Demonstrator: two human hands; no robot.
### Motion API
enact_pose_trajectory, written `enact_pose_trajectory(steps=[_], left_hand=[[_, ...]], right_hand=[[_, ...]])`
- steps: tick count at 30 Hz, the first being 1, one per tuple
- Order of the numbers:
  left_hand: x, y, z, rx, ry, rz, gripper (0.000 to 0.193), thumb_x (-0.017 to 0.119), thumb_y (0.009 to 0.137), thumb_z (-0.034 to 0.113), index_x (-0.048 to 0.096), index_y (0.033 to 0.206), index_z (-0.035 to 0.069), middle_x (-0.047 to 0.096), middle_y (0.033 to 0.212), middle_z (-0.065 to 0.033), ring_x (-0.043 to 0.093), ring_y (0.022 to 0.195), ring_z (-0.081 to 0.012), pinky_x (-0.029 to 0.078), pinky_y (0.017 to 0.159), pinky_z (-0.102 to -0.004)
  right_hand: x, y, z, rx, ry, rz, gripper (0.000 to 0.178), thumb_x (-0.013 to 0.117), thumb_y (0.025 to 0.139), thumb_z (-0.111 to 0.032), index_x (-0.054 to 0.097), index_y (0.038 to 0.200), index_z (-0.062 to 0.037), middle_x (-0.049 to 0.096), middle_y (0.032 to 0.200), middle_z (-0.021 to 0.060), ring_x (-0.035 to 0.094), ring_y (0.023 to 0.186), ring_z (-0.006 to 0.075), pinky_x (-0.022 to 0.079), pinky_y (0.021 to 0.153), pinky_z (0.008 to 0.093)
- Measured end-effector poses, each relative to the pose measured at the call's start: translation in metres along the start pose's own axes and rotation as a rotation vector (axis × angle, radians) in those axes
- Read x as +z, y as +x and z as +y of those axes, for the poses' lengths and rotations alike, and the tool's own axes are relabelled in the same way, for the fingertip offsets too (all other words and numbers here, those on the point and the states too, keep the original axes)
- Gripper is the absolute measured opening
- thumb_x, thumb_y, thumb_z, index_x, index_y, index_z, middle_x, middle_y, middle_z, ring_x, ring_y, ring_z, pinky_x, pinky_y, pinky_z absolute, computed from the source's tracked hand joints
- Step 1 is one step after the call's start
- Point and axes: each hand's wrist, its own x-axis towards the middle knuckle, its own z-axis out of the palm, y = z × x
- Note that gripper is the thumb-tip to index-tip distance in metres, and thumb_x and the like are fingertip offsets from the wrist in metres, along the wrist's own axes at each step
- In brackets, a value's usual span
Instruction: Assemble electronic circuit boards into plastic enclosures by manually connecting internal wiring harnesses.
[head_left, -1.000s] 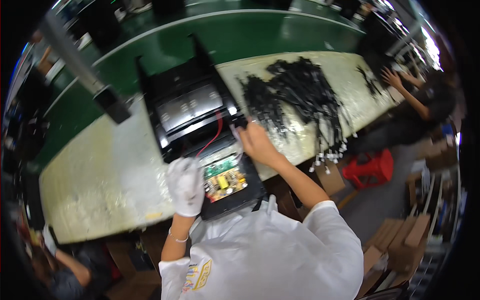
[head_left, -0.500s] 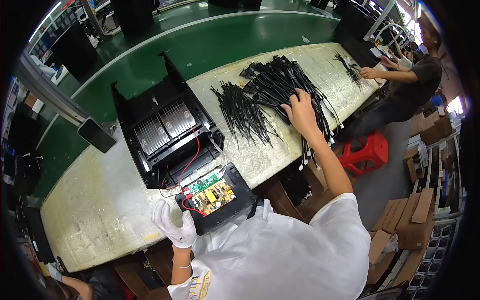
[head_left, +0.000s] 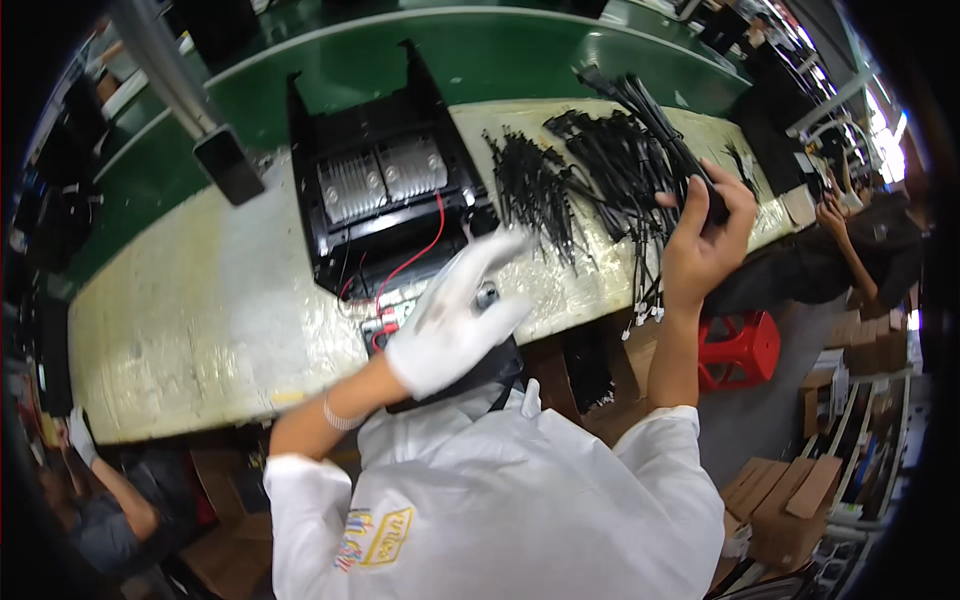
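While the bare right hand [head_left: 705,250] grips a raised bundle of black cables [head_left: 655,125] right of the black housing [head_left: 405,218], the gloved left hand [head_left: 450,320] spreads open, seemingly empty.
Probably lifted to clear the cable pile [head_left: 610,160] beside the housing, the bundle slants lengthwise, its far end pointing away and leftward; the black panel [head_left: 485,373] sits at the housing's near side, likely because a red wire [head_left: 418,262] tethers it.

red stool [head_left: 750,352] on grey floor [head_left: 752,412], cardboard boxes [head_left: 792,515] beside shelving [head_left: 872,440], bright light [head_left: 886,108] beyond
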Motion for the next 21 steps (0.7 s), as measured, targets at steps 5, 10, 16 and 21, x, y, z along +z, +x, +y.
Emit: enact_pose_trajectory(steps=[5, 10, 16, 21], left_hand=[[-0.003, 0.067, 0.043, 0.192, -0.362, 0.215, 0.053, 0.042, 0.103, 0.040, 0.049, 0.130, -0.005, 0.067, 0.093, -0.0132, 0.061, 0.105, -0.0228, 0.047, 0.095, -0.0338], [-0.054, 0.074, 0.068, 0.438, -0.897, 0.555, 0.018, 0.051, 0.101, 0.018, 0.051, 0.104, 0.001, 0.059, 0.076, -0.0049, 0.059, 0.076, -0.0158, 0.052, 0.088, -0.0386], [-0.090, 0.063, 0.063, 0.612, -1.199, 0.239, 0.022, 0.051, 0.101, 0.019, 0.059, 0.090, 0.003, 0.060, 0.075, -0.0066, 0.060, 0.074, -0.0170, 0.054, 0.081, -0.0371], [-0.094, 0.067, 0.067, 0.481, -0.805, 0.590, 0.024, 0.053, 0.100, 0.018, 0.057, 0.082, 0.003, 0.060, 0.073, -0.0075, 0.061, 0.073, -0.0164, 0.055, 0.079, -0.0351]], right_hand=[[0.061, -0.046, -0.063, -0.053, 0.391, -0.251, 0.039, 0.058, 0.088, 0.010, 0.037, 0.120, 0.0017, 0.047, 0.128, 0.0223, 0.061, 0.101, 0.0228, 0.061, 0.072, 0.0293], [0.085, -0.088, -0.041, 0.669, 0.802, -0.788, 0.040, 0.059, 0.088, 0.009, 0.047, 0.125, 0.0033, 0.061, 0.113, 0.0126, 0.063, 0.095, 0.0174, 0.052, 0.084, 0.0290], [0.090, -0.120, -0.037, 0.825, 0.867, -1.043, 0.017, 0.056, 0.095, -0.006, 0.063, 0.105, 0.0066, 0.070, 0.100, 0.0121, 0.066, 0.091, 0.0160, 0.052, 0.085, 0.0303], [0.078, -0.122, -0.022, 0.328, 0.478, -1.057, 0.013, 0.065, 0.088, -0.004, 0.070, 0.098, 0.0019, 0.067, 0.087, 0.0086, 0.061, 0.076, 0.0135, 0.048, 0.070, 0.0254]])
